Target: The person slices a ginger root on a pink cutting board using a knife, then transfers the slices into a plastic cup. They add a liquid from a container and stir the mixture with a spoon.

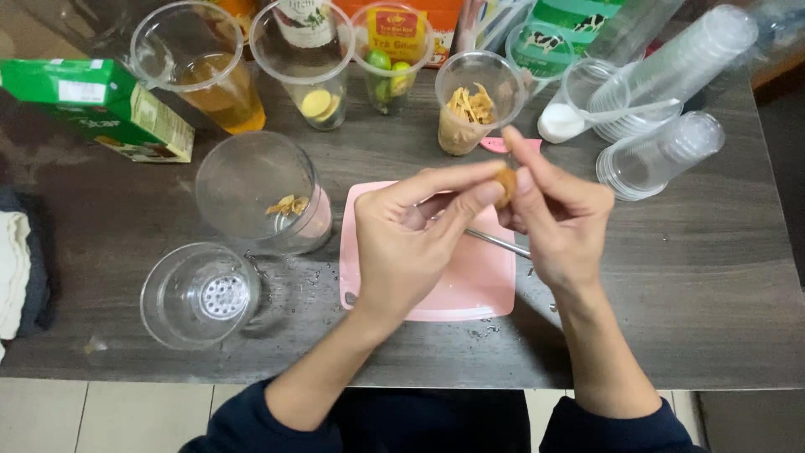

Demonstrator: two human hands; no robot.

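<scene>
Pinching small brown piece (506,184), both hands (486,231), orientation unclear

A green carton (101,107) lies left; 2 cup stacks (671,109) right; a tea cup (205,75) behind.

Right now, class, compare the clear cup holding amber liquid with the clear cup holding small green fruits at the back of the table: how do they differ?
The cup of amber liquid stands far left in the back row; the cup of green fruits stands nearer the middle. The cup of amber liquid holds liquid, about half full; the cup of green fruits holds a few round solids. Both are clear plastic, upright, open-topped, and untouched by either hand.
</scene>
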